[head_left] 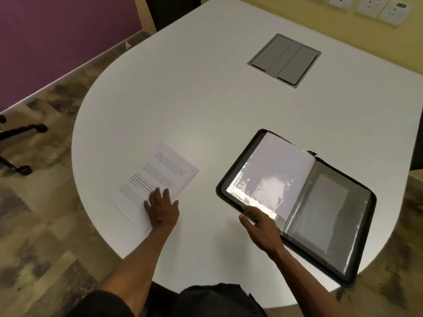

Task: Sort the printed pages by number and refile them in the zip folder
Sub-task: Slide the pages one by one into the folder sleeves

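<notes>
My left hand lies flat, fingers spread, pressing on the near corner of the printed pages, which fan away ahead of it on the white table. To its right, my right hand pinches the near edge of a clear sleeve in the open zip folder. I judge I'm at the refiling step; next I need a sleeve held open and the top sheet slid across.

White rounded table, grey hatch inset far right. Purple wall left, yellow wall (sockets) far; patterned floor.
</notes>
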Available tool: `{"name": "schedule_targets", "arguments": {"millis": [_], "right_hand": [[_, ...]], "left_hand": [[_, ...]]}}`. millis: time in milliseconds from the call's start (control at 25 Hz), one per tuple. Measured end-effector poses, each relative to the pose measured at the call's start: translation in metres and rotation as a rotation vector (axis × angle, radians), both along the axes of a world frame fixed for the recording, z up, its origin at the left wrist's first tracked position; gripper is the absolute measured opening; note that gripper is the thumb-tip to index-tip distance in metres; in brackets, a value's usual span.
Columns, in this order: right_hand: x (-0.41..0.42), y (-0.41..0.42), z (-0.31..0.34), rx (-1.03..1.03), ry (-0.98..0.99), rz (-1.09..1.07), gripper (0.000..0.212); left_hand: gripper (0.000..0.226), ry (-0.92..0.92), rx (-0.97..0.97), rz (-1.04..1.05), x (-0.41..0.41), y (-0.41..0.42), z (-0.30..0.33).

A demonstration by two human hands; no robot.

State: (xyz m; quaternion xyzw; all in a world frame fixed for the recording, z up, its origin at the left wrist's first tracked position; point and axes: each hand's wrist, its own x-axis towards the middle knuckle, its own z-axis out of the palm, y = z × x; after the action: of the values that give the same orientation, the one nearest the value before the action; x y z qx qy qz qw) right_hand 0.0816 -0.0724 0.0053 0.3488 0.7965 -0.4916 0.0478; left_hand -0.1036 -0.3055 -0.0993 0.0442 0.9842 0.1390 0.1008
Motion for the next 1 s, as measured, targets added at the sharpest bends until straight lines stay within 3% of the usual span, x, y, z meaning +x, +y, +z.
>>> {"name": "schedule_targets", "arguments": {"millis": [200,320,400,560,680,760,880,1000], "right_hand": [[-0.018,-0.023,-0.004,0.018,-0.004,0.088,0.034],[-0.023,-0.031,-0.004,0.03,-0.012,0.101,0.035],[-0.023,-0.036,-0.004,0.03,-0.013,0.109,0.037],[-0.02,-0.048,0.0,-0.02,-0.065,0.181,0.064],[-0.024,-0.059,0.007,-0.087,-0.135,0.24,0.097],[-0.028,-0.064,0.012,-0.085,-0.146,0.253,0.108],[-0.03,-0.065,0.014,-0.001,-0.119,0.145,0.092],[-0.016,-0.058,0.015,0.115,-0.036,-0.053,0.045]], "left_hand": [[0.014,0.223,-0.114,-0.237,-0.01,-0.032,-0.007],[0.019,0.266,-0.129,-0.281,-0.009,-0.028,0.0],[0.013,0.202,-0.021,-0.205,-0.006,-0.019,0.016],[0.012,0.032,0.467,-0.023,0.007,0.012,0.062],[0.012,-0.041,0.61,0.025,0.026,0.044,0.097],[0.009,-0.105,0.66,0.028,0.041,0.063,0.113],[0.005,-0.211,0.704,-0.003,0.059,0.085,0.124],[0.002,-0.287,0.719,-0.123,0.079,0.104,0.128]]}}
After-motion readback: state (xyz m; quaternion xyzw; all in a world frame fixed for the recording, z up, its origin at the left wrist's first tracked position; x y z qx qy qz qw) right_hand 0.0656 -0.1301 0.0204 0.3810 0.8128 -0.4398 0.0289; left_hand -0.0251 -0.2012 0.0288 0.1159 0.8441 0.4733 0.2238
